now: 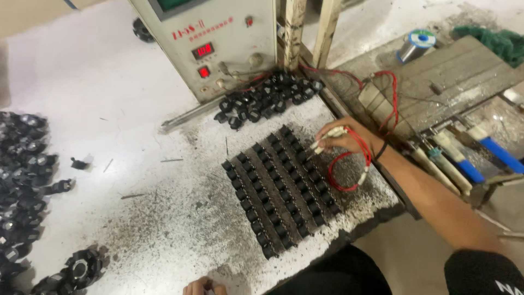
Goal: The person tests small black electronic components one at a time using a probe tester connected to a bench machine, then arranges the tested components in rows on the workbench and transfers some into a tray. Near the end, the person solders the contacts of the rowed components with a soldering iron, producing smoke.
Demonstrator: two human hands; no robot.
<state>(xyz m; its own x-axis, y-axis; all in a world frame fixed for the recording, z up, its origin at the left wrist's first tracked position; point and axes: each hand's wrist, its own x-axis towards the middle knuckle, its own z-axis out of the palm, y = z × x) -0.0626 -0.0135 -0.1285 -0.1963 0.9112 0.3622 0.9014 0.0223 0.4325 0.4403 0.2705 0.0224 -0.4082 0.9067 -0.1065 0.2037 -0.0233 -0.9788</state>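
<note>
Right hand (341,136) pinching red-wired probe tips (318,146) over rows of small black parts (281,188); keep tips steady. Left hand (203,286) curled, grip unclear.

Solder spool (417,43), blue-handled tools (494,153)

The left hand (203,285) is cut off by the bottom edge, only its knuckles showing, so its grasp cannot be told. The probe tips under the right hand's fingers (327,133) are too small to make out. The pile of black parts (22,180) runs off the left edge.
</note>
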